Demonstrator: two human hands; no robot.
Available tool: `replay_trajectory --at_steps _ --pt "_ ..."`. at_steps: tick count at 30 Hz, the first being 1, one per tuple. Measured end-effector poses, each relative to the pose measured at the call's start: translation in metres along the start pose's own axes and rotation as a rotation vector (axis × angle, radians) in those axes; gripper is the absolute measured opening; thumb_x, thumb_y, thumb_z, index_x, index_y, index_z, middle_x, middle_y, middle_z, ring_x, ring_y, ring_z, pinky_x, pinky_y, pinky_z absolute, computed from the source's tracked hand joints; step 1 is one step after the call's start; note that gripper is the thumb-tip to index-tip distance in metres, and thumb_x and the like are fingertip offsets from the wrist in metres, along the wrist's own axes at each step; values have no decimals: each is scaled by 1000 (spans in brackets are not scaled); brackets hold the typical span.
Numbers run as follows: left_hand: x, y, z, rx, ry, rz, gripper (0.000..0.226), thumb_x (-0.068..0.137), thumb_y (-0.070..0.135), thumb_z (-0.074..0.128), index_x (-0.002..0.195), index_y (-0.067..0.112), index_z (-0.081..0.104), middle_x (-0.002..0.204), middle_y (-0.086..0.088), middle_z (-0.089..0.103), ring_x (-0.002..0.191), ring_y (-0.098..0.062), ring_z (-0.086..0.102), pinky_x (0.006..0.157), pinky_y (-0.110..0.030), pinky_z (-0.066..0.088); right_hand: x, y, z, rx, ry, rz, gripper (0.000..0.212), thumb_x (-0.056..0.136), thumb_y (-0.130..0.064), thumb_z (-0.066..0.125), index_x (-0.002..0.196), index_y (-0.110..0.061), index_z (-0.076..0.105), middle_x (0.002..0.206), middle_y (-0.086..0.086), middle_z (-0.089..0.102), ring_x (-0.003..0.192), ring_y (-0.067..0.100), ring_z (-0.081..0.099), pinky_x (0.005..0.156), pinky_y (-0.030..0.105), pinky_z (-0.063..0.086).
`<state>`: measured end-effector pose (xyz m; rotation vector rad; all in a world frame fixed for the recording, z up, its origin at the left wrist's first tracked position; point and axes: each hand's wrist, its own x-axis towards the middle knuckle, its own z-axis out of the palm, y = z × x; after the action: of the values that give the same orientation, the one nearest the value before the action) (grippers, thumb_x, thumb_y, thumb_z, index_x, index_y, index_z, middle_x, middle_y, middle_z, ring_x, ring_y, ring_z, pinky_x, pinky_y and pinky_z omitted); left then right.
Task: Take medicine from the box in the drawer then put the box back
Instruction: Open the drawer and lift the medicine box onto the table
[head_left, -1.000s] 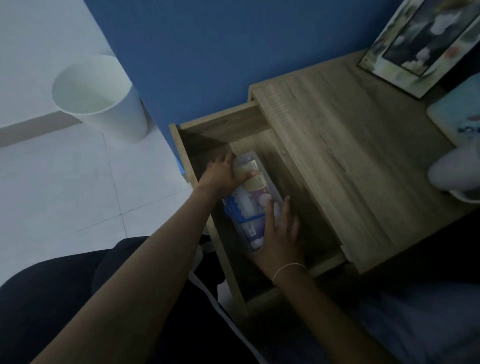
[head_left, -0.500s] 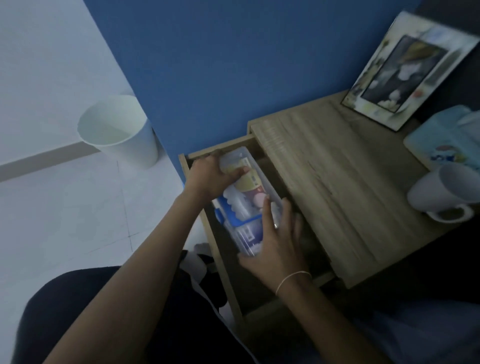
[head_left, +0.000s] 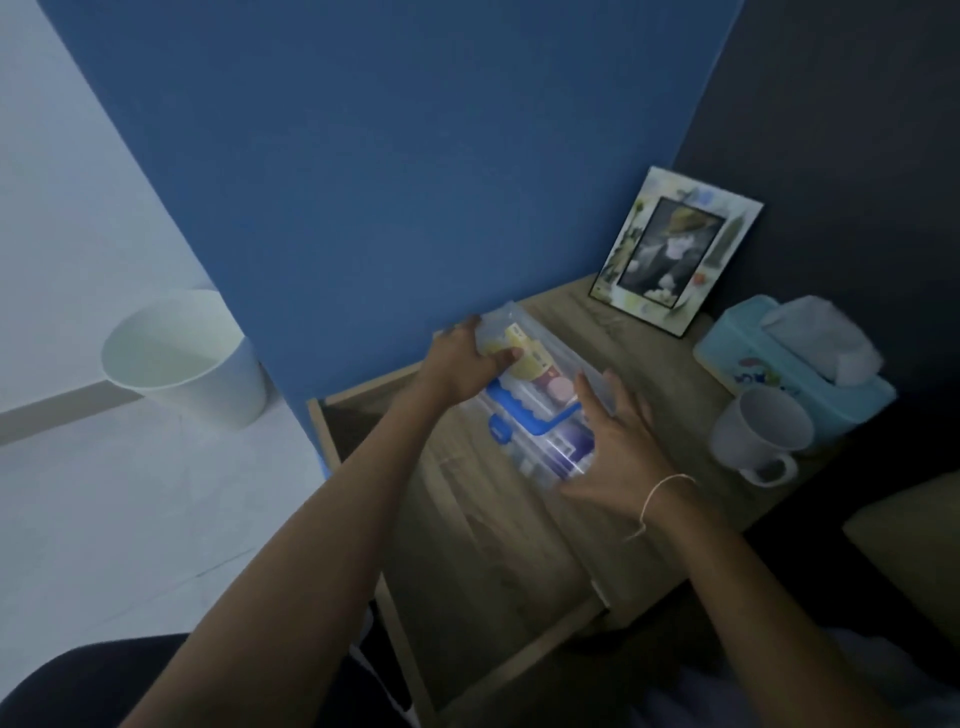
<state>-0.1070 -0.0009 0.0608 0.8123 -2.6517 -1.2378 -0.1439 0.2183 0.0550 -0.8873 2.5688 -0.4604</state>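
- A person holds a clear plastic medicine box (head_left: 540, 400) between both hands, raised above the open wooden drawer (head_left: 467, 545) of a bedside table (head_left: 649, 364), in a dimly lit room.
- The left hand (head_left: 462, 364) grips the far end of the box, thumb pressed on the lid and fingers wrapped around the edge.
- The right hand (head_left: 618, 457), fingers spread and only loosely curled, cups the near end of the box; a thin string bracelet (head_left: 657, 493) circles its wrist.
- Through the clear lid show a blue handle (head_left: 535, 415), a yellow-labelled packet and other small containers, too blurred to identify.
- The box lies tilted, its far end over the table's back edge by the blue wall (head_left: 389, 182), its near end over the drawer.
- On the tabletop to the right stand a picture frame (head_left: 675, 249) leaning against the dark wall, a light blue tissue box (head_left: 795, 364), and a white mug (head_left: 756, 436) just in front of it.
- A white waste bin (head_left: 182, 358) sits on the tiled floor to the left, well apart from the table.
- The person's dark-clothed lap fills the bottom left corner.
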Motion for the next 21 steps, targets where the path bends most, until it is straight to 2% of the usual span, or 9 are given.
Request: replay_trajectory --at_steps 4,7,9,10,12,14,17,21 --pt "12 -10 14 43 -28 -25 79 81 55 63 140 9 37 138 -20 50 128 -34 47 108 -41 39 9 10 -2 4 -39 16 127 58 -46 81 146 -42 -10 159 -4 -20 145 36 -13 116 53 16" --pt "10 -13 16 50 -36 -13 80 84 56 58 143 9 32 143 -21 43 132 -36 41 111 -44 35 13 11 -5 -52 -62 21 124 62 -49 78 145 -43 -14 156 -6 -28 143 32 -24 116 56 10" --pt "-1 -16 22 207 52 99 73 92 53 47 147 9 26 153 -19 30 140 -36 28 117 -47 25 9 10 -1 -151 13 -13 114 68 -61 65 147 -35 -13 154 -4 -32 138 28 -34 115 54 -2" --pt "-8 -18 26 318 114 200 68 96 50 39 148 9 24 156 -17 24 144 -34 22 119 -48 20 5 8 5 -193 86 -50 106 72 -68 53 148 -30 -12 154 -1 -31 138 26 -35 114 51 -6" --pt "-24 -23 35 467 147 408 60 100 44 26 149 9 24 159 -13 21 147 -32 17 121 -49 14 -4 2 20 -140 208 -90 94 79 -71 31 146 -21 -13 156 2 -20 141 20 -28 117 45 -6" --pt "-33 -27 44 527 137 533 58 99 40 21 146 7 32 156 -13 29 146 -31 23 120 -49 17 -8 -2 36 -70 257 -73 80 88 -62 26 143 -20 -12 160 4 -7 143 15 -18 120 42 1" --pt "-25 -29 49 533 143 550 57 99 38 21 144 7 35 154 -12 34 144 -29 28 119 -45 14 2 3 46 -65 360 -64 66 96 -49 29 146 -19 -3 159 3 3 144 13 -7 119 37 0" --pt "-4 -25 55 496 145 519 55 101 39 23 148 9 28 157 -9 27 147 -25 21 122 -40 5 28 11 42 -66 447 -74 61 97 -47 23 147 -17 2 154 -3 1 144 12 -4 118 37 -1"
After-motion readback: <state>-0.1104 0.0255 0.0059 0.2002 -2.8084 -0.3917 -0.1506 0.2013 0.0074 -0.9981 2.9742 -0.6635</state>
